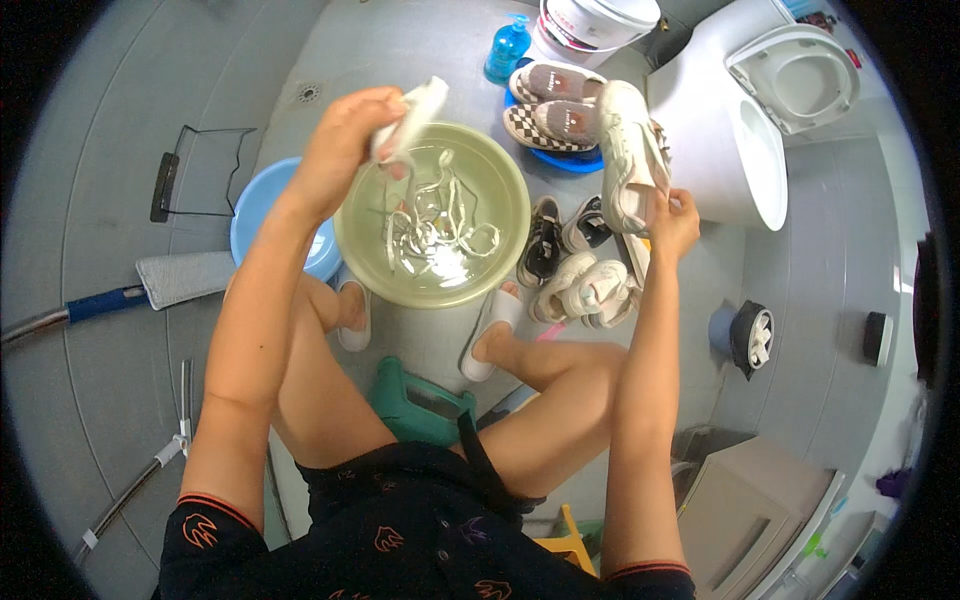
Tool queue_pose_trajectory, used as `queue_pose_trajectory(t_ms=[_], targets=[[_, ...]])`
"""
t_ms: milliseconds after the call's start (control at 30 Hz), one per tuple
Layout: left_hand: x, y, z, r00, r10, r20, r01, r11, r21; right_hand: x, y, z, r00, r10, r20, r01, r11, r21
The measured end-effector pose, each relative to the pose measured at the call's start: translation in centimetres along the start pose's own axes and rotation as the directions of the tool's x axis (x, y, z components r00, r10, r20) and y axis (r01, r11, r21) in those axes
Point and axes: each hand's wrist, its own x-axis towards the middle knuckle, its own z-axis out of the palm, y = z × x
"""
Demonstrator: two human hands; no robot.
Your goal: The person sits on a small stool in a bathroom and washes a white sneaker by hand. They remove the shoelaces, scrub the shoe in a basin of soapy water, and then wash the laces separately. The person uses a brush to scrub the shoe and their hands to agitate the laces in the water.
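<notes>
My left hand (350, 140) is closed around a small white object (418, 112), blurred, whose kind I cannot make out. It is above the rim of a pale green basin (432, 297). Several white shoelaces (455, 205) lie in the water in that basin. On the right, my right hand (676, 225) grips a white sneaker (625, 150) by its heel end, toe pointing away from me. No laces show in the part of the sneaker I can see.
A blue basin (262, 215) stands left of the green one. Checkered slip-on shoes (550, 128) rest in another blue basin. Black sneakers (541, 240) and white sneakers (580, 290) are on the floor. Beyond are a blue pump bottle (508, 50), a white bucket (590, 25) and a toilet (715, 120).
</notes>
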Motion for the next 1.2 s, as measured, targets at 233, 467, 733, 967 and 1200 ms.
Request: queue_pose_trajectory(t_ms=[233,467,733,967,1200], targets=[[0.4,-3.8,-0.3,0.966,-0.201,-0.161,0.210,0.253,0.944,-0.2,0.6,0.9,0.992,0.048,0.117,-0.089,0.921,0.379],[1.2,-4.7,0.4,0.981,-0.176,-0.075,0.139,0.381,0.914,-2.5,-5.1,0.3,0.983,-0.077,0.168,0.008,0.925,0.380],[2.7,-6.3,2.1,0.990,-0.143,-0.018,0.077,0.419,0.905,-2.7,-5.2,0.4,0.979,-0.100,0.177,0.023,0.919,0.395],[2.0,-5.7,1.6,0.985,-0.146,-0.092,0.142,0.386,0.912,-1.6,3.0,2.3,0.968,0.077,0.239,-0.134,0.963,0.232],[1.2,-5.4,0.3,0.988,-0.142,-0.059,0.108,0.372,0.922,-2.5,11.6,1.3,0.881,0.408,0.239,-0.410,0.911,-0.043]])
